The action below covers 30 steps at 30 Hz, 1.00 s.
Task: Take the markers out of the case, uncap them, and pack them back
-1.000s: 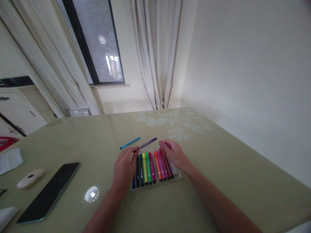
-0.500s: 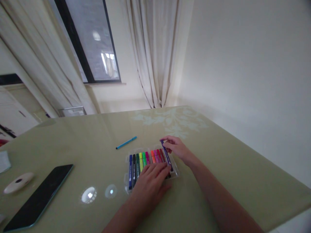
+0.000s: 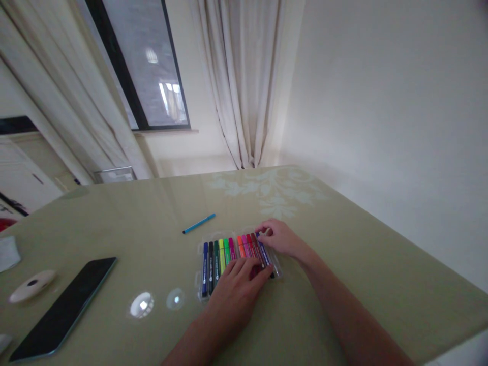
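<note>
A clear plastic marker case [image 3: 280, 273] lies open on the table, with several coloured markers in a row in it. A dark purple marker [image 3: 264, 252] lies slanted along the right end of the row. My right hand [image 3: 280, 236] pinches its upper end between thumb and fingers. At the marker's lower end, my left hand [image 3: 238, 287] has its thumb and index finger around it; the other fingers lie over the middle markers and hide their lower parts. Beyond the case, a light blue marker [image 3: 199, 223] rests on the tabletop.
A dark tablet [image 3: 64, 307] lies on the table [image 3: 152, 218] at the left. Beside it are a pale oval object [image 3: 32, 286] and a white piece of something like tissue [image 3: 8, 253]. A wall [image 3: 381, 127] runs along the table's right side; curtains [image 3: 244, 91] hang behind.
The purple marker's upper end has come down to the level of the row, and my right hand has lowered with it. My left thumb has moved up to the marker's lower end.
</note>
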### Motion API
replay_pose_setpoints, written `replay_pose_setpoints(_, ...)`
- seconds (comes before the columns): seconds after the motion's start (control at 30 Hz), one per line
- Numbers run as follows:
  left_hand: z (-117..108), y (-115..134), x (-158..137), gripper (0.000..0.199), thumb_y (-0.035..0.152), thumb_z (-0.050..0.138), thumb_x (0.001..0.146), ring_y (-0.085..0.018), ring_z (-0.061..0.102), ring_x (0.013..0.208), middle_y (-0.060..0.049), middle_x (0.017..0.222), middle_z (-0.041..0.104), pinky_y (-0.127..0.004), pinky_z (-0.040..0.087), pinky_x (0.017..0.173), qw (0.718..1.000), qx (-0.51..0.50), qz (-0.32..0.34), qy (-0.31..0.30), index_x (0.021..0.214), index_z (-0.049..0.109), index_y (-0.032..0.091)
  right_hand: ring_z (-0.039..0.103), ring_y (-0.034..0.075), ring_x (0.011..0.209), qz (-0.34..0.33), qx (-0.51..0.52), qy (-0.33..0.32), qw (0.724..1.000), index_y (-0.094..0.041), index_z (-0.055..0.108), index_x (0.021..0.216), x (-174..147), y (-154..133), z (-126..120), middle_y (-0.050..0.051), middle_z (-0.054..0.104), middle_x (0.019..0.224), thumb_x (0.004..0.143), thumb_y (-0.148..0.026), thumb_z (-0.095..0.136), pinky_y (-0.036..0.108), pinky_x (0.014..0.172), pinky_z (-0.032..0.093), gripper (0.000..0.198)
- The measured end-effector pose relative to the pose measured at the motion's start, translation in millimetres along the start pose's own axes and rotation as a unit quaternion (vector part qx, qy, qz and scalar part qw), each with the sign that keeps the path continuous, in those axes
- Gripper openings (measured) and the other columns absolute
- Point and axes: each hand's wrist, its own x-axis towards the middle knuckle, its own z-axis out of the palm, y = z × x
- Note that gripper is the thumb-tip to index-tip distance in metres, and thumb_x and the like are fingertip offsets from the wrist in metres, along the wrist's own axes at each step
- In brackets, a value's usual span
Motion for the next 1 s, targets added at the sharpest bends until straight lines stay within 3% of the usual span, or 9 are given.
replay_pose_setpoints(0.1,0.0,1.6,-0.3,0.055,0.012,0.054,0.097,-0.026,0.057,0.121,-0.007,0.136,0.059,-0.048,0.048,0.106,1.0,0.003,-0.004,-0.001,0.147,0.049,0.032,0.062,0.014,0.075,-0.012,-0.035,0.011,0.999,-0.017,0.08,0.099,-0.8,0.5,0.5,0.008,0.072,0.101,0.081,-0.016,0.072,0.026,0.072,0.049,0.02)
replay_pose_setpoints(0.53,1.5,2.4,-1.7,0.056,0.014,0.055,0.096,-0.027,0.054,0.125,-0.008,0.139,0.058,-0.049,0.046,0.109,1.0,0.015,0.004,0.004,0.149,0.047,0.03,0.061,0.015,0.075,-0.008,-0.068,0.012,0.998,-0.019,0.079,0.102,-2.0,-3.4,0.2,0.006,0.074,0.095,0.084,-0.017,0.07,0.028,0.073,0.047,0.02)
replay_pose_setpoints(1.0,-2.3,4.9,1.3,0.049,0.018,0.056,0.098,-0.027,0.055,0.121,-0.006,0.135,0.06,-0.047,0.048,0.105,1.0,0.008,-0.016,-0.005,0.144,0.052,0.033,0.062,0.016,0.074,0.005,-0.059,0.021,0.998,-0.019,0.078,0.09,-0.1,-6.6,5.7,0.005,0.075,0.085,0.085,-0.017,0.071,0.027,0.07,0.044,0.009)
